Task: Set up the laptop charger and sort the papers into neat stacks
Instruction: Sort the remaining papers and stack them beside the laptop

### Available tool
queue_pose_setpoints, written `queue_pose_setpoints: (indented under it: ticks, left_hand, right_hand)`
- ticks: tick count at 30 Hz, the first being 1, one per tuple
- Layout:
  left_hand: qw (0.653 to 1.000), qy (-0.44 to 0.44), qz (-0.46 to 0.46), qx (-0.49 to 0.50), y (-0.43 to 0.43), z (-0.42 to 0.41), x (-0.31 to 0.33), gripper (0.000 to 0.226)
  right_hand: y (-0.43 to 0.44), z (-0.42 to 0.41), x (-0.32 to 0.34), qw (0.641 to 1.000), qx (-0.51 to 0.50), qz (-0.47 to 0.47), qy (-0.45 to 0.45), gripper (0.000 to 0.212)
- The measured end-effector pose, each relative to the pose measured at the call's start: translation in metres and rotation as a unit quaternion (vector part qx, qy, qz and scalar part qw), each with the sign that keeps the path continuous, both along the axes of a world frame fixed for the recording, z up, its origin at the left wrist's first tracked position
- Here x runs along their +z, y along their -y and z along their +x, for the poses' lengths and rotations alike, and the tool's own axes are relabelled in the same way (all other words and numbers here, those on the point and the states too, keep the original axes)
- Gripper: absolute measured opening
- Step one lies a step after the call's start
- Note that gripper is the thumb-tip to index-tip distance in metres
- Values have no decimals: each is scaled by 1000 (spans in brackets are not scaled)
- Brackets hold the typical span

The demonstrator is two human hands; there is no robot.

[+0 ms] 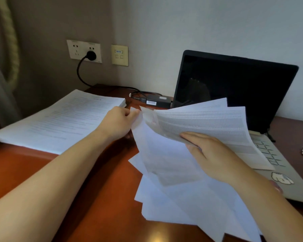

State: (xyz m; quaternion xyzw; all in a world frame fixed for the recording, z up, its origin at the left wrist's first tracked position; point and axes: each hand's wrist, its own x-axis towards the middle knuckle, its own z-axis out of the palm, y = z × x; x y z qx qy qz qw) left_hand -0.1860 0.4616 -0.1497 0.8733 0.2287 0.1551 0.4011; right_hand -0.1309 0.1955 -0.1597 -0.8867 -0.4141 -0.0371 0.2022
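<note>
Fanned sheets (173,165) partly hide laptop (234,84); charger brick (157,101) and paper stack (59,119) lie beyond.

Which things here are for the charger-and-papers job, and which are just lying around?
For the job: loose papers held by the left hand and right hand, neat stack, charger brick, plug in the wall socket, laptop.
Just lying about: beige wall panel, curtain, sticker on the laptop.

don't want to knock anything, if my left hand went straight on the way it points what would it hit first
The left hand pinches the loose sheets at their corner; pushed straight on, it would probably reach the charger brick beside the laptop, though depth is unclear.
</note>
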Motion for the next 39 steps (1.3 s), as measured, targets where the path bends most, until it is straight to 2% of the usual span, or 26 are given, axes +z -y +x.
queue_pose_setpoints:
  ticks: [2, 5, 7, 10, 13, 15, 17, 19, 20, 25, 29, 31, 33, 34, 35, 36, 37, 39]
  left_hand:
    - [999, 24, 25, -7, -2, 0, -1, 38]
    - [990, 72, 119, -3, -7, 1, -3, 29]
    - [987, 98, 130, 17, -7, 3, -5, 25]
    - [988, 126, 66, 54, -6, 5, -4, 25]
    - [978, 177, 15, 113, -8, 6, -4, 38]
    - [972, 169, -83, 141, -8, 8, -6, 41]
    - [960, 141, -193, 148, -5, 11, -9, 40]
    - [944, 130, -265, 148, -4, 14, -11, 36]
    - [938, 127, -287, 150, -4, 15, -11, 35]
    - [930, 131, -324, 114, -4, 16, -11, 39]
    - [914, 156, -375, -21, -3, 8, 1, 41]
    - [937, 128, -302, -118, -7, 1, 5, 46]
    - [979, 57, -116, -160, -14, -4, 4, 32]
    - [987, -5, -11, -163, -18, -5, 3, 27]
    - [982, -70, 71, -163, -19, -6, 2, 38]
    - [973, -123, 113, -160, -19, -8, 2, 51]
    - [970, -154, 112, -152, -18, -9, 4, 53]
    - [974, -164, 54, -149, -19, -8, 7, 41]
  right_hand:
    - [-1, 2, -3, 1000, -15, -16, 10, 41]
    - [0, 6, -7, 999, -23, -36, 19, 44]
    - [0, 6, -7, 999, -20, -34, 21, 45]
    - [-1, 3, -6, 1000, 9, -20, 13, 44]
    - [-3, -3, -3, 999, 43, -10, -12, 44]
    - [-4, -8, 0, 998, 56, -12, -23, 44]
    - [-5, -12, 4, 997, 66, -36, -30, 61]
    - [-5, -14, 4, 995, 66, -69, -22, 81]
    - [-5, -15, 4, 995, 66, -76, -13, 85]
    - [-7, -13, 1, 996, 56, -49, 52, 61]
    - [-8, -6, -1, 998, 4, -7, 68, 48]
    - [-5, -3, -1, 996, -48, 23, 68, 47]
    - [-1, -2, -1, 994, -82, 43, 64, 49]
    - [1, -1, -1, 993, -87, 52, 62, 50]
    - [3, 0, 0, 993, -86, 60, 61, 49]
    - [4, 1, 1, 993, -78, 67, 61, 49]
    - [4, 1, 2, 994, -65, 69, 62, 48]
    - [4, 2, 3, 997, -28, 59, 50, 46]
